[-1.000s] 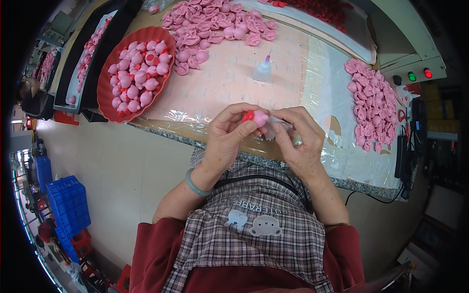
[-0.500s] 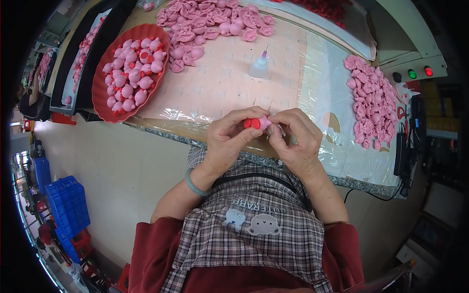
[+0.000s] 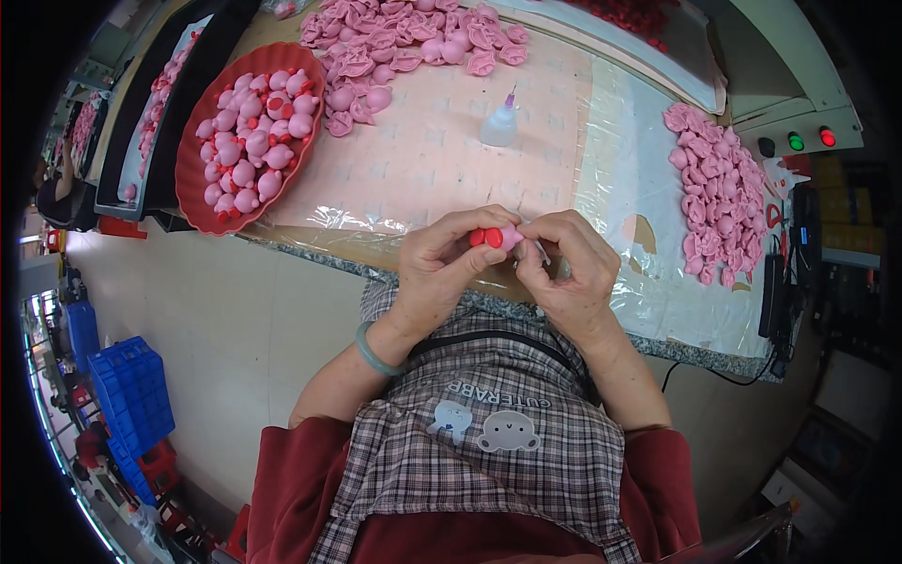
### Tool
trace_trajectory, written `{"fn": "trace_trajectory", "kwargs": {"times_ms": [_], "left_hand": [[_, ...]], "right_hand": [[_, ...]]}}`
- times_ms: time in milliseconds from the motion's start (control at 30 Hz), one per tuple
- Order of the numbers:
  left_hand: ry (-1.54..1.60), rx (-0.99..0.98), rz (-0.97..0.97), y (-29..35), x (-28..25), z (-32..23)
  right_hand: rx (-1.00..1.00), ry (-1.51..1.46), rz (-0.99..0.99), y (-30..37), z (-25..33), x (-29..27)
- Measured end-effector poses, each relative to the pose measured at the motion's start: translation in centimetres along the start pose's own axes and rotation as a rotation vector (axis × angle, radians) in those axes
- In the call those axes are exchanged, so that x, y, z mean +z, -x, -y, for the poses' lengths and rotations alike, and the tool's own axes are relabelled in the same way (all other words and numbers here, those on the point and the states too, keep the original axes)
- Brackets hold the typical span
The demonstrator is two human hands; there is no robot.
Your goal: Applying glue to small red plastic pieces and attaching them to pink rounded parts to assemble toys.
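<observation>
Over the front edge of the table, my left hand (image 3: 440,256) pinches a small pink figurine part (image 3: 510,237) between thumb and fingers, its red, foot-like ends turned to the left. The thumb and forefinger of my right hand (image 3: 575,263) close on the pink end at the other side. A small pale bit shows by the right fingertips, too small to make out. Beyond my hands stands a translucent squeeze bottle (image 3: 499,126) with a thin needle tip and purple collar.
A red scalloped bowl (image 3: 193,188) of pink-and-red pieces sits at the left. Pink ruffled pieces (image 3: 399,42) lie at the back, and another heap (image 3: 719,202) at the right. Green and red lit buttons (image 3: 811,140) are on the machine. Blue crates (image 3: 132,395) stand on the floor.
Both hands hold nearly the same place and grip around the pink part. The whole view has shifted very slightly; no object on the table has visibly moved.
</observation>
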State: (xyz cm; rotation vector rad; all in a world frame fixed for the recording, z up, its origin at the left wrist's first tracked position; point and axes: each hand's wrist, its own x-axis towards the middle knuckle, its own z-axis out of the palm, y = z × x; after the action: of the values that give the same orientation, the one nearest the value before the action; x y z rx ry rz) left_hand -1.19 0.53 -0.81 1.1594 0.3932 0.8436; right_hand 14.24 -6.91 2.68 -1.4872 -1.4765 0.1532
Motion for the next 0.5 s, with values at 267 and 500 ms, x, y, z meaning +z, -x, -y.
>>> {"fn": "trace_trajectory", "kwargs": {"times_ms": [267,500], "left_hand": [[-0.001,0.012,0.002,-0.07,-0.02,0.01],[0.005,-0.003,-0.008,0.00,-0.05,0.04]], "right_hand": [[0.007,0.000,-0.036,-0.02,0.08,0.21],[0.052,-0.015,-0.031,0.05,0.11,0.33]]}}
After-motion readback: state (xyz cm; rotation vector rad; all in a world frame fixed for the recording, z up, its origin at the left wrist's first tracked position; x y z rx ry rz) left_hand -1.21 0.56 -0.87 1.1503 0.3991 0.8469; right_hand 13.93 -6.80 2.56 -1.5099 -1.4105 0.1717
